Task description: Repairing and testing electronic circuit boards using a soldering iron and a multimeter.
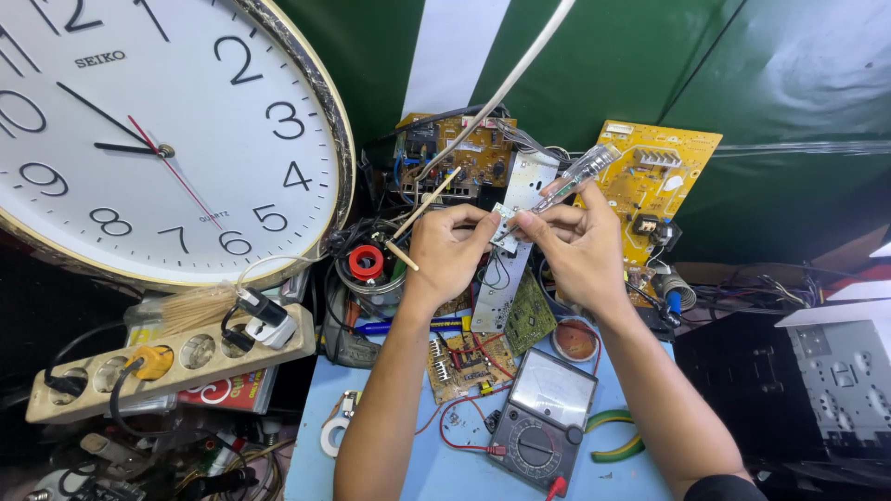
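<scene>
Small board (504,221) pinched btwn L hand (447,252), R hand (577,249).

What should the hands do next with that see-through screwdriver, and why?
Probably turn it gently. The right hand has the clear screwdriver tip on the small board, and the left hand pinches that board to steady it.

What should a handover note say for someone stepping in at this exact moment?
Left hand: pinches a small circuit board and holds a thin wooden stick.
Right hand: holds a clear-handled screwdriver, tip at the small board.
Around: multimeter on the blue table below the hands, more boards behind, power strip and wall clock to the left.
Done: board lifted, tool on it. Left: cannot tell how far the work on it has got.
</scene>
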